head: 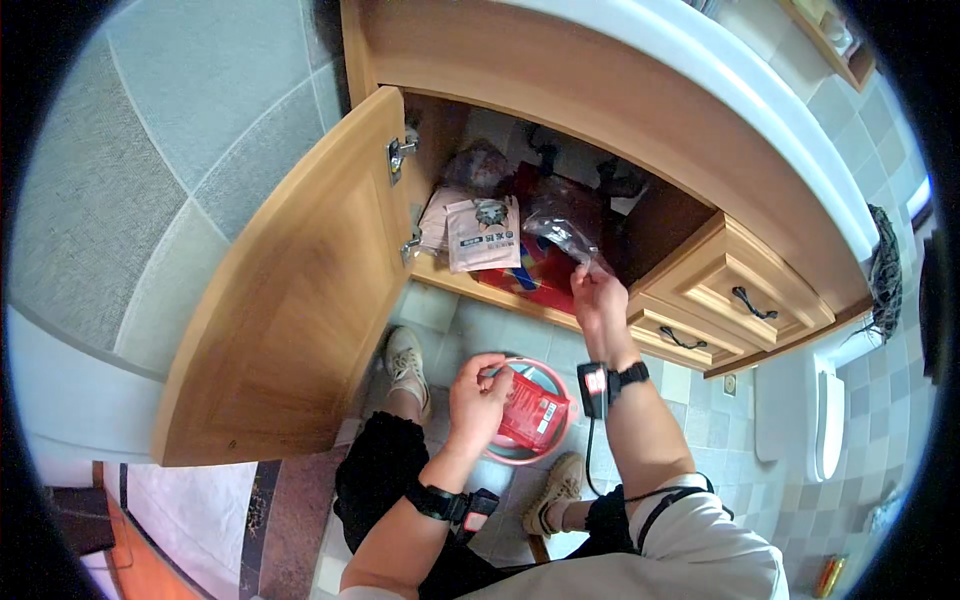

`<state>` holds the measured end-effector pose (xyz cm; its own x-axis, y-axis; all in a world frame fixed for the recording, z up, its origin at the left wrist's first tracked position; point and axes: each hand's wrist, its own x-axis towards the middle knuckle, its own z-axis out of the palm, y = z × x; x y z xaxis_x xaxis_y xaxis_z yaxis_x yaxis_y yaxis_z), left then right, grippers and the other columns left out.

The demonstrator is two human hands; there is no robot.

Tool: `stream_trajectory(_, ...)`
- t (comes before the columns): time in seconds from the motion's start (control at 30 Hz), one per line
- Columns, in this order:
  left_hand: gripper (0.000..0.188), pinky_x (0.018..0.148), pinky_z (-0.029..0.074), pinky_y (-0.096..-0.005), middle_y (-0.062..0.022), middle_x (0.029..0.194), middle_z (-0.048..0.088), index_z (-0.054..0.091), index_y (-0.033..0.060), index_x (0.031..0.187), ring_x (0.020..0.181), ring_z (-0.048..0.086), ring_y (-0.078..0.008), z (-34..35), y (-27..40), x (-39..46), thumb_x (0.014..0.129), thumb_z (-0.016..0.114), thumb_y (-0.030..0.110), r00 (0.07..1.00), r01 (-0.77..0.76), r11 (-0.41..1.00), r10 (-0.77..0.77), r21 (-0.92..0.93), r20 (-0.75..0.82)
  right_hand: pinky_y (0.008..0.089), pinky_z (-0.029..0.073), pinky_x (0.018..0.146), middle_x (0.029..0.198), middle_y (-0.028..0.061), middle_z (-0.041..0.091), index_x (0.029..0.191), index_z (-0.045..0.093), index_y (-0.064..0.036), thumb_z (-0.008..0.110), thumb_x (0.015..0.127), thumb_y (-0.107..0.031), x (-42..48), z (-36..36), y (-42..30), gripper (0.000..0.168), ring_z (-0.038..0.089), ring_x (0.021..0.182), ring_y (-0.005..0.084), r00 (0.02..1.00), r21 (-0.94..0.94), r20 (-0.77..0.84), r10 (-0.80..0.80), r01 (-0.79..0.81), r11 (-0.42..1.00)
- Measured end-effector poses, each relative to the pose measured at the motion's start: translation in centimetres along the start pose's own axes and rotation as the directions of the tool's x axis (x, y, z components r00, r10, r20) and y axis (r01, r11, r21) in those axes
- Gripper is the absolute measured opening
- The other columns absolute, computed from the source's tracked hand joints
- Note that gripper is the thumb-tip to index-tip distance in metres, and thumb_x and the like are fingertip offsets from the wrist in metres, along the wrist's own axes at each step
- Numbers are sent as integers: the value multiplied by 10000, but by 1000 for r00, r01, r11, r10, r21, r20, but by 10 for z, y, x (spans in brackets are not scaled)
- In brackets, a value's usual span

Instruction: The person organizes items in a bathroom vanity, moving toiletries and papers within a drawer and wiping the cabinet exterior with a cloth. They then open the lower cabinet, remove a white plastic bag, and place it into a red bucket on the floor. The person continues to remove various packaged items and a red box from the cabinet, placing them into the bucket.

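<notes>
My left hand (484,397) holds a red packet (532,411) by its edge, above a pink-rimmed basin (516,459) on the floor. My right hand (600,300) reaches to the front of the cabinet, its fingers closed on the end of a clear plastic bag (562,234). Inside the cabinet, the bag lies over a red box or bag (547,277). Left of it, a pale pink sachet (485,236) with a printed animal picture rests on more pink sachets (435,225). Behind them sits a wrapped bundle (478,166), dim in the shade.
The wooden cabinet door (300,300) stands open on the left. Two drawers (750,296) with black handles are at the right of the cabinet. A white countertop edge (750,67) runs above. A toilet (829,426) stands at the right. My shoes (407,360) flank the basin.
</notes>
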<state>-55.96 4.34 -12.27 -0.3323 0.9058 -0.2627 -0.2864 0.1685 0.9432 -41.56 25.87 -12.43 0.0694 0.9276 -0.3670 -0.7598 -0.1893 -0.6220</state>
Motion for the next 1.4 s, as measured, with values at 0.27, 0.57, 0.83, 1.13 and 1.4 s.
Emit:
stream_trajectory(0.27,433,751,508,-316,-120,1062,625,507,12,1169,881,619,-181,-14,14,8,944,539,380,995,104,918,-96,-383,42,247,515,668,1011,100,619,1225,495,-8,419,935,-21,-118,-59,34,300,608,778,155,713,24,539,448,-545,838)
stream_trajectory(0.57,549,837,503,-370,-123,1090,623,506,13,1162,959,607,-235,-35,-12,14,946,447,515,855,471,705,-217,-531,471,264,531,724,1061,83,625,1173,527,14,479,936,-65,-191,-76,57,254,633,887,171,555,-107,475,683,-734,670)
stream_trajectory(0.83,343,812,503,-386,-108,972,623,555,32,1052,913,606,-254,-35,-25,16,974,463,353,912,389,692,-194,-609,362,262,517,622,945,90,642,1124,546,12,510,937,-84,-186,-73,59,213,634,770,169,593,-330,377,712,-632,701)
stream_trajectory(1.13,250,727,489,-376,-99,893,604,560,71,964,808,590,-249,-45,-17,16,948,524,318,984,165,636,-154,-754,86,258,434,530,735,12,570,924,610,-24,615,900,-237,-59,29,11,214,527,598,110,934,-845,342,101,258,469)
stream_trajectory(1.4,243,713,496,-371,-108,889,612,553,57,991,773,587,-233,-42,-2,15,980,453,278,968,194,617,-248,-763,45,398,524,648,697,234,647,700,675,54,604,765,-647,33,89,40,708,675,729,328,905,-794,423,32,388,-468)
